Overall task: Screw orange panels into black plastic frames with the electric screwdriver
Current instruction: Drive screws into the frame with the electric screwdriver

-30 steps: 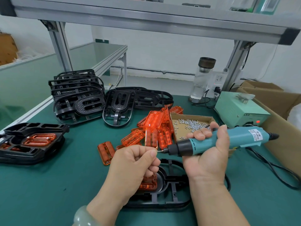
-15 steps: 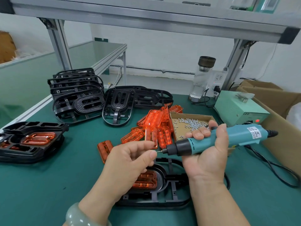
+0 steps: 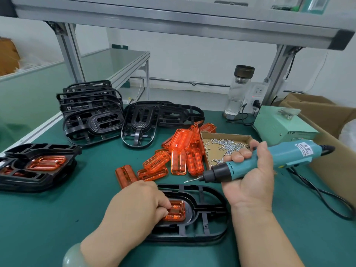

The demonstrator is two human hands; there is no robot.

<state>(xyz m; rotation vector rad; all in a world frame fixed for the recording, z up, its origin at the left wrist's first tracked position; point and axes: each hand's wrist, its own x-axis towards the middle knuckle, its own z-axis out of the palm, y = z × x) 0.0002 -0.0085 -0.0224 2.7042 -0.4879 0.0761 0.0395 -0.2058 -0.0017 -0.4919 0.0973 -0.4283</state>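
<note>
Since half a sec ago, L hand [image 3: 138, 205] has dropped from the driver's bit down onto the black frame [image 3: 208, 214]. Its fingers now curl onto the orange panel [image 3: 176, 211], holding it in the frame's oval recess. R hand [image 3: 248, 182] is wrapped round the electric screwdriver [image 3: 269, 158], gripping the teal body above the frame's right half. Driver lies near level, long axis left-right. Bit points left & a touch down w/ a small screw [image 3: 187, 181] on its tip, over the frame's far rim, not touching; cord end points right. Frame lies flat on the green mat [image 3: 77, 209], long axis left-right, panel same way inside it. Just behind the frame: loose orange panels [image 3: 181, 151]. Behind-right: cardboard screw box [image 3: 227, 145]. Well left of the frame: frames w/ panels in them [image 3: 38, 166]. Further back-left: bare frames stacked [image 3: 92, 112].
</note>
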